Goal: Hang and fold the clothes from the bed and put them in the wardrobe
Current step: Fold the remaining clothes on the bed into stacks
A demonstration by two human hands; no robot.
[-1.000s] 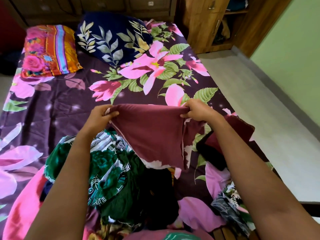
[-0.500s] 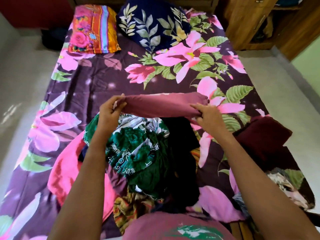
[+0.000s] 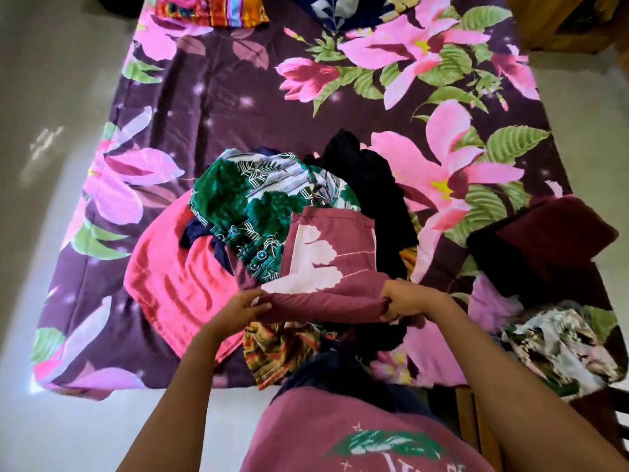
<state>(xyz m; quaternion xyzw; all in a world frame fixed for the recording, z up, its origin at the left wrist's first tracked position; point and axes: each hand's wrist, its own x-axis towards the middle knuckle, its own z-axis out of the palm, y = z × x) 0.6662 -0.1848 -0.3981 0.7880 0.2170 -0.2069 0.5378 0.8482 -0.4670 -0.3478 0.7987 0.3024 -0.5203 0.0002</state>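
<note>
- Well, both bare hands are busy: the left grip [image 3: 241,308] is pinched on the near left end of the maroon cloth [image 3: 326,253], fingers curled over its folded edge.
- The right grip [image 3: 405,299] is clamped on the near right end of the same cloth.
- That maroon cloth, printed with a white flower, is stretched between the two hands. Its far part lies over the heap of clothes at the near end of the bed [image 3: 221,107].
- Around it in the heap are a green printed garment [image 3: 248,199] on the left and a black garment [image 3: 371,178] on the right. A pink cloth [image 3: 170,274] is spread at the left edge, and a striped yellow-orange garment [image 3: 275,349] sits just below the hands.
- Apart from the heap, at the bed's right edge, lies a dark maroon folded piece [image 3: 551,240], with a pale floral garment [image 3: 558,338] just beside it, nearer the person.
- The bed wears a purple sheet with big pink flowers and green leaves.
- At its far end sit an orange striped pillow [image 3: 211,8] and a navy leaf pillow [image 3: 343,8], both cut off by the frame.
- Pale floor [image 3: 51,97] shows on both sides, and wooden furniture [image 3: 561,22] stands at the far right corner.
</note>
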